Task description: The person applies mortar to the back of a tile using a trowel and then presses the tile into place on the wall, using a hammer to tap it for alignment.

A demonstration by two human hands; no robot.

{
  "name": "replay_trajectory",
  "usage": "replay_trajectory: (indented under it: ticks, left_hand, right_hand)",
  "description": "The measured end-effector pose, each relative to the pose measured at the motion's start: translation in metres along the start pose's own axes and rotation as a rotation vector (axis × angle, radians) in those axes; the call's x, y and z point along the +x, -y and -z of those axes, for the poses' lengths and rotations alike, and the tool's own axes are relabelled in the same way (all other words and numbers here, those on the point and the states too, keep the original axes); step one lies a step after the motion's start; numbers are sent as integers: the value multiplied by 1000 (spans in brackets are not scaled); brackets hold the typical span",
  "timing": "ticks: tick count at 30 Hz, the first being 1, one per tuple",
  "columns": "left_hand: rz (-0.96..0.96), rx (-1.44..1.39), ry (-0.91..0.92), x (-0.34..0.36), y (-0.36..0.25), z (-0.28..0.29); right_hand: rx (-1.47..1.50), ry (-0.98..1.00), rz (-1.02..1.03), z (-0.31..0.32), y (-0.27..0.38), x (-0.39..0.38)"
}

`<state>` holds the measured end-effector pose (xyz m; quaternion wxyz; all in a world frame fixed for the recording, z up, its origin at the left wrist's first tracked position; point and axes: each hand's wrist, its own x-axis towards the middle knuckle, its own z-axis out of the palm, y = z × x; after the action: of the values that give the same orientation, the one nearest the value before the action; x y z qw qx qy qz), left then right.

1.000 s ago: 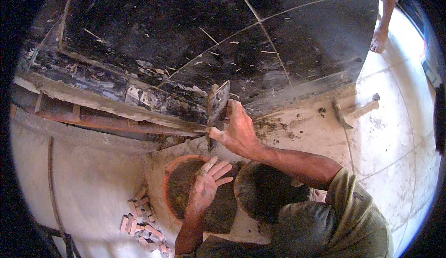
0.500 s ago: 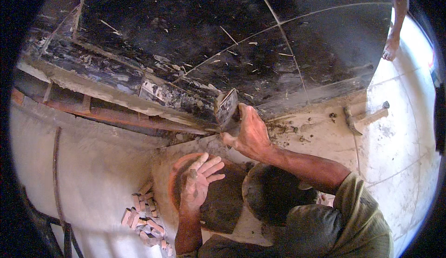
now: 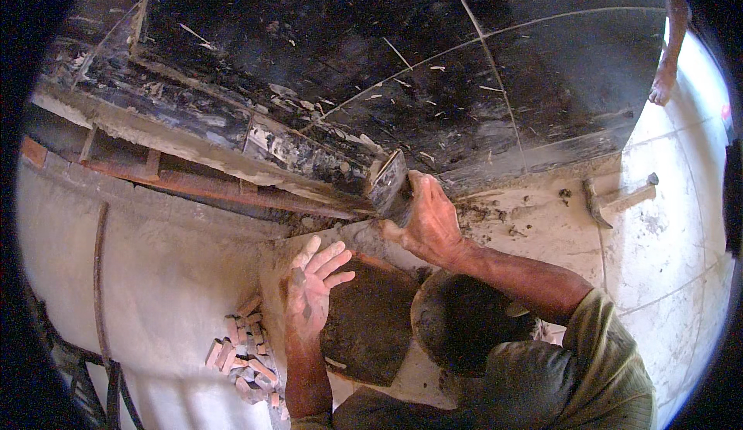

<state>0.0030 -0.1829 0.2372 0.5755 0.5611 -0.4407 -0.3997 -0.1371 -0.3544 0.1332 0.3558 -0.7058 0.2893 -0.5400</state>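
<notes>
My right hand [image 3: 429, 221] grips a small, dark, mortar-smeared tile piece [image 3: 387, 184], held tilted at the near edge of the black tiled surface [image 3: 557, 66], where grey mortar runs along a ledge [image 3: 193, 151]. Whether the piece touches that edge, I cannot tell. My left hand [image 3: 313, 287] is raised, lower and to the left of it, fingers spread and palm smeared, over an orange-rimmed basin [image 3: 364, 329] with dark contents. A dark round container [image 3: 457, 322] stands beside that basin, partly hidden by my right arm.
A hammer [image 3: 623, 194] lies on the pale floor [image 3: 665, 260] at right. Several broken brick pieces [image 3: 240, 356] are heaped at lower left, near a thin rod [image 3: 101, 275] and dark metal bars [image 3: 112, 391]. Another person's bare foot [image 3: 662, 85] shows at upper right.
The view has shifted, so the surroundings appear further right. My left hand has moved up and left, still open. The tile piece in my right hand has tilted further over.
</notes>
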Motion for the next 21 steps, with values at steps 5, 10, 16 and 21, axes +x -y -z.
replay_trajectory:
  ticks: [5,10,16,21]
  left_hand:
    - [16,7,14,0,8,-3]
    - [42,-34,-9,-5,16,-2]
    - [28,-71,20,-6,32,0]
    - [70,-89,-29,-5,35,2]
  right_hand:
    - [-1,-3,33,-4,-6,-1]
    - [15,-15,52,0,-4,0]
    - [-15,44,60,3,-6,2]
    - [-56,64,85,-1,-5,0]
